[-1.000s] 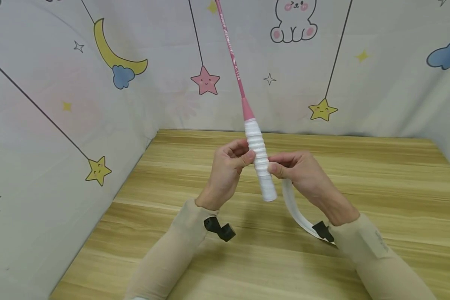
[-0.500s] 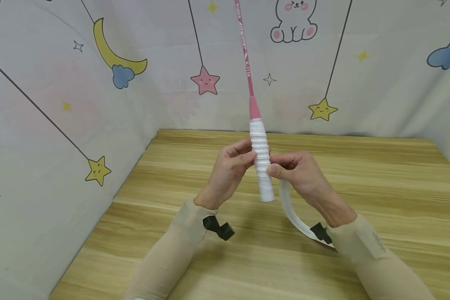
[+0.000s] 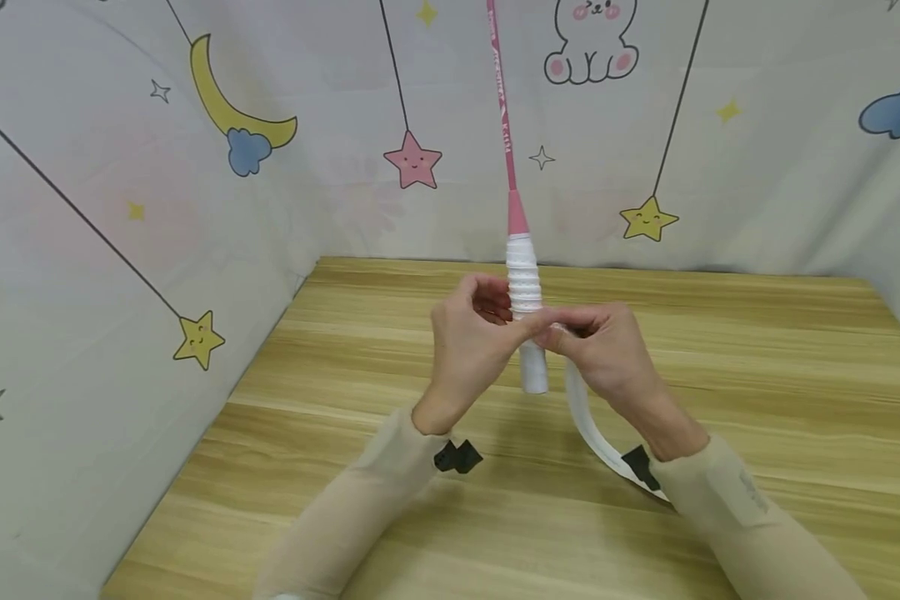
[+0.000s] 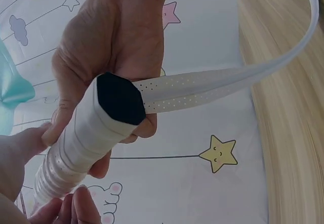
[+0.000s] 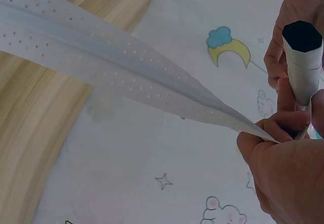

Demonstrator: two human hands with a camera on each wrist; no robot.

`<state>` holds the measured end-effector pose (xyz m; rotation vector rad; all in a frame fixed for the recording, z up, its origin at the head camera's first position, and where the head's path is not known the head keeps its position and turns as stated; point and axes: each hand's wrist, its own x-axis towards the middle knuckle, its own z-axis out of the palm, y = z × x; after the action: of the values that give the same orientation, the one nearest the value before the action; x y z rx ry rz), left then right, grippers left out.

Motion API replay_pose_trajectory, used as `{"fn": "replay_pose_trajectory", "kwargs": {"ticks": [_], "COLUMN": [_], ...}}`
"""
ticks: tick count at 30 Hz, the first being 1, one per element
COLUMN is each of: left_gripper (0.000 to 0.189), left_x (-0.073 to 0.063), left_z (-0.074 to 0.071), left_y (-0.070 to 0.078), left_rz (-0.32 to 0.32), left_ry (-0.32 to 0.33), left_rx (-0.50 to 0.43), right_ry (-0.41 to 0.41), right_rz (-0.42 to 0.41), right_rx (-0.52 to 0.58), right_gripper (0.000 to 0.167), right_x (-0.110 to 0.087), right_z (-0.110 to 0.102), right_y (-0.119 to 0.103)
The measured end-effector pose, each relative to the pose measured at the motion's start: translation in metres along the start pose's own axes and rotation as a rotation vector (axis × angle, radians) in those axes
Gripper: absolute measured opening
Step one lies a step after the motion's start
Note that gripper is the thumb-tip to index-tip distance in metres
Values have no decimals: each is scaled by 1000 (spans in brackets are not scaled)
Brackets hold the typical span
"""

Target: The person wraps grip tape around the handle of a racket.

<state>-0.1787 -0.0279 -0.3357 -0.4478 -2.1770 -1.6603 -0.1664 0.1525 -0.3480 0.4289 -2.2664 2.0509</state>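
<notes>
A pink-shafted badminton racket (image 3: pixel 504 125) stands almost upright, its head out of view. Ridged white overgrip covers the upper handle (image 3: pixel 524 271); the lower end is smooth white. My left hand (image 3: pixel 465 346) holds the handle from the left, fingers behind it and thumb stretched across the front to the right hand's fingertips. My right hand (image 3: pixel 611 354) pinches the perforated white grip tape (image 5: pixel 126 67) at the handle's right side. From there the loose tape curves down toward the right forearm. The left wrist view shows the handle's dark octagonal butt end (image 4: pixel 120 98).
A wood-grain table (image 3: pixel 420 533) lies beneath the hands. Behind and to the left hangs a pale cloth (image 3: pixel 270 208) printed with stars, moons and a bear. Small black cameras (image 3: pixel 457 457) sit at the wrists.
The racket has swung from leaning left to nearly upright, its shaft shifting right. My left thumb has moved down and right across the handle to meet the right hand's fingertips.
</notes>
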Motion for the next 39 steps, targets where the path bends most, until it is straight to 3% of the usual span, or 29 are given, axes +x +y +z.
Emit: {"fn": "replay_pose_trajectory", "kwargs": {"ticks": [13,21,29,39], "left_gripper": [33,30,28,27], "left_x": [2,5,8,11], "left_z": [-1,-8,-13,-16], "left_y": [-1,-4,-8,-12], "left_rz": [-25,-115,-211,-266], "left_ry": [24,-34,-79,-137], "left_rx": [-131,-233,-360,-432], "right_ry": [16,18,0,-31], "right_rz": [-4,3,73,130], "right_rx": [-97,-108,-57,-55], "right_gripper": [28,27,29,32], "right_x": [-2,-3,-2,0], "right_z": [4,-1,-4,-10], "right_y": [-4,-7,-9,-10]}}
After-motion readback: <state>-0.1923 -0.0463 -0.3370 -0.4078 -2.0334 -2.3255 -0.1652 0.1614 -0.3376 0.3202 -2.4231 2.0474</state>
